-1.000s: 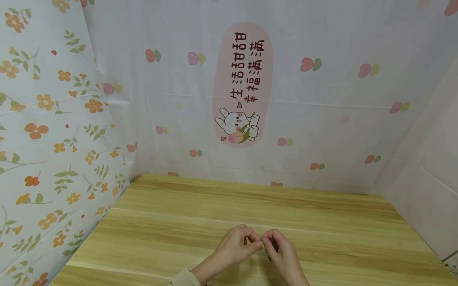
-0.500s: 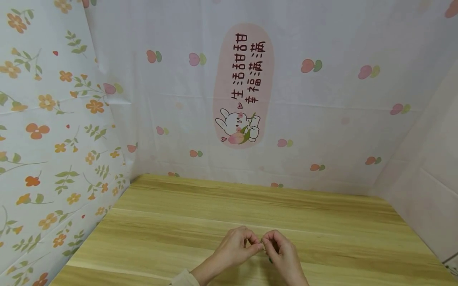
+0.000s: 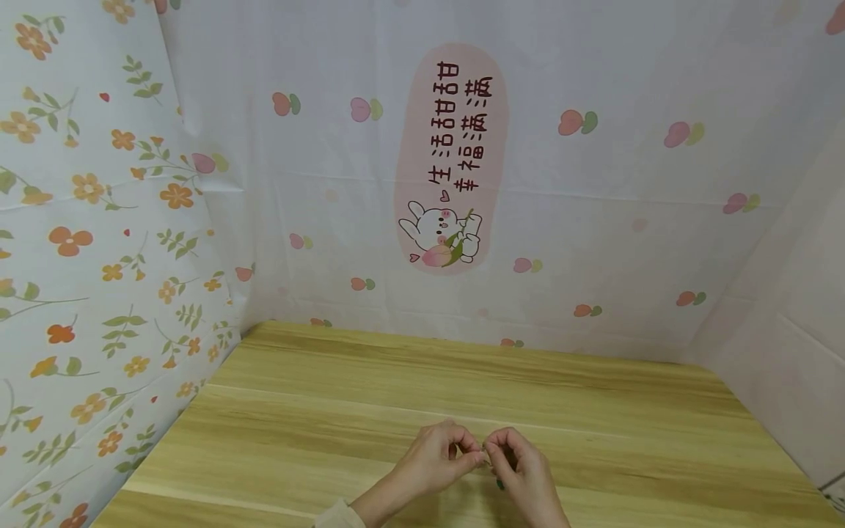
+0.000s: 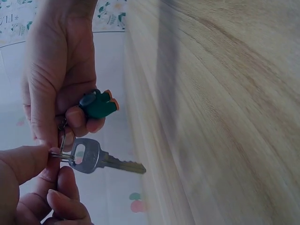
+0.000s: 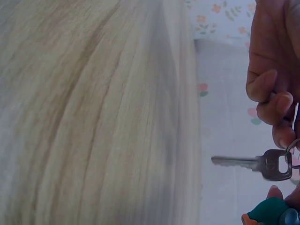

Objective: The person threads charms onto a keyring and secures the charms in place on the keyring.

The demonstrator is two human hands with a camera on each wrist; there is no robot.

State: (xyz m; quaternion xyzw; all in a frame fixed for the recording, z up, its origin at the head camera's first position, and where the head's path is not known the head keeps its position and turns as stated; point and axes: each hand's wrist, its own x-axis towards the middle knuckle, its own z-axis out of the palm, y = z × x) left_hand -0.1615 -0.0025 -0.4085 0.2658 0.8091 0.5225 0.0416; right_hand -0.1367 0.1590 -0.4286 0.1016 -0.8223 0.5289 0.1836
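Observation:
Above the table, my left hand (image 3: 432,458) and right hand (image 3: 526,473) meet at the fingertips. Between them is a metal key ring (image 4: 62,156), pinched by thumb and finger of each hand. A silver key (image 4: 88,156) hangs from the ring and sticks out sideways, its toothed blade free of the fingers. Joined to the ring by a short chain (image 4: 63,123), a dark green charm (image 4: 99,105) with orange tips lies against the curled fingers of my right hand. The right wrist view shows the same key (image 5: 269,165) between the hands, its charm (image 5: 271,212) lower down.
The wood-grain table (image 3: 317,389) spreads under and around both hands. Behind it hangs a pale printed cloth (image 3: 317,242) with a rabbit picture, and a flowered cloth (image 3: 79,308) borders the left side.
Both hands keep nearly the same place and grip, with only a very slight drift downward in the head view.

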